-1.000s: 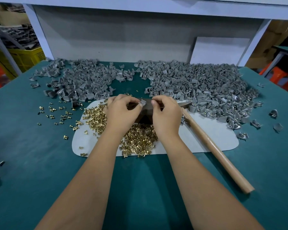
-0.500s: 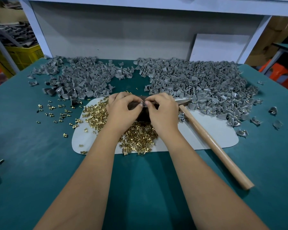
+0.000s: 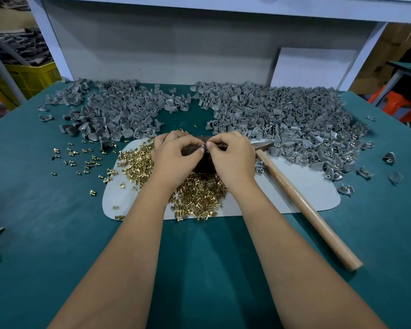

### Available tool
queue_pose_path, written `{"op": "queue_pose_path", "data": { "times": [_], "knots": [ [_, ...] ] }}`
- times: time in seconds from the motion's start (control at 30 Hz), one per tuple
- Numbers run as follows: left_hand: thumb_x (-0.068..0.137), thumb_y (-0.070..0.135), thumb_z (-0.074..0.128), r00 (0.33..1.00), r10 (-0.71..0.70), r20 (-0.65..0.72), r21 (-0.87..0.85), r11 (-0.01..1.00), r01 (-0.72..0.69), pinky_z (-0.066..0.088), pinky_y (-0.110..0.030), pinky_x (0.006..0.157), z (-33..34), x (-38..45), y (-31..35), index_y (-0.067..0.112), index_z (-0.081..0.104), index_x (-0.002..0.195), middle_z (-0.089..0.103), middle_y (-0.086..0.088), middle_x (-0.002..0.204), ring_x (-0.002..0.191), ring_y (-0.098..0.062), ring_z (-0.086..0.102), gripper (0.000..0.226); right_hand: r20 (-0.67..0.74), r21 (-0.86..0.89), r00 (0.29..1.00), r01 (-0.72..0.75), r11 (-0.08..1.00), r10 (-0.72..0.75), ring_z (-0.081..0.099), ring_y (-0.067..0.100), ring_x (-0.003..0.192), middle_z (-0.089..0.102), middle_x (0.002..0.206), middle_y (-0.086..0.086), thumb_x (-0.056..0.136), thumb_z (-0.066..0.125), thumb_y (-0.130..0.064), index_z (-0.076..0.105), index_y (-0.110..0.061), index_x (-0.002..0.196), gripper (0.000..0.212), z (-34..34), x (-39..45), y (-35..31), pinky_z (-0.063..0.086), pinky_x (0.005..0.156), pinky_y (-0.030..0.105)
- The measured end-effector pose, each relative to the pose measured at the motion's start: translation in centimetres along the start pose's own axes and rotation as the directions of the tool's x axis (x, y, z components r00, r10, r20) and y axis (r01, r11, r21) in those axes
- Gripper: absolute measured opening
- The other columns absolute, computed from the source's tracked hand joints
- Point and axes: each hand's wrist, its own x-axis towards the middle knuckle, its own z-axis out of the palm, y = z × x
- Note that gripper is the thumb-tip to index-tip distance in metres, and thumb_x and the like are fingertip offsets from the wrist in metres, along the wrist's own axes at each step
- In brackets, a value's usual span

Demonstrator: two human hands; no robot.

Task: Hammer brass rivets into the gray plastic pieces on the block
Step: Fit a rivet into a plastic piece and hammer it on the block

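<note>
hands [image 3: 176, 155] still pinching gray piece [image 3: 203, 146] over block [image 3: 203, 162]

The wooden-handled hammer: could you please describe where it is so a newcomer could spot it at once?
Find the white mat on the teal table. The wooden-handled hammer lies across its right side, untouched beside the right hand. It is the only long tool among small gray pieces and brass rivets.

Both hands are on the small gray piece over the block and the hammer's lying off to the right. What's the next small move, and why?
Probably finish seating the gray piece on the block, then send the right hand to the hammer: both hands pinch the piece, and the hammer lies unheld beside it.
</note>
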Motion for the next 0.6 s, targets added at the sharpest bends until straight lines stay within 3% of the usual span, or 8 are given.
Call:
{"op": "queue_pose_path", "data": {
  "times": [0.33, 0.6],
  "knots": [
    [0.087, 0.031, 0.069, 1.0, -0.007, 0.002, -0.011, 1.0, 0.007, 0.025, -0.044, 0.109, 0.02, 0.03, 0.06, 0.05, 0.058, 0.076, 0.054, 0.017, 0.106, 0.122, -0.018, 0.032, 0.025, -0.016, -0.031, 1.0, 0.0, 1.0, 0.0, 0.052, 0.019, 0.099, 0.054, 0.084, -0.013, 0.085, 0.068, -0.027, 0.075, -0.027, 0.086, 0.007, 0.22, 0.08, 0.02, 0.04, 0.092, 0.042],
    [0.087, 0.032, 0.069, 1.0, 0.008, 0.018, 0.024, 1.0, -0.008, 0.023, -0.034, 0.105, 0.07, 0.23, -0.17, 0.043, 0.062, 0.081, 0.06, 0.013, 0.11, 0.124, -0.023, 0.041, 0.014, 0.059, 0.076, 0.998, -0.024, 0.997, 0.02, 0.055, 0.024, 0.1, 0.056, 0.085, -0.011, 0.083, 0.071, -0.02, 0.075, -0.023, 0.082, 0.005, -0.39, 0.12, 0.2, 0.042, 0.093, 0.046]
  ]
}}
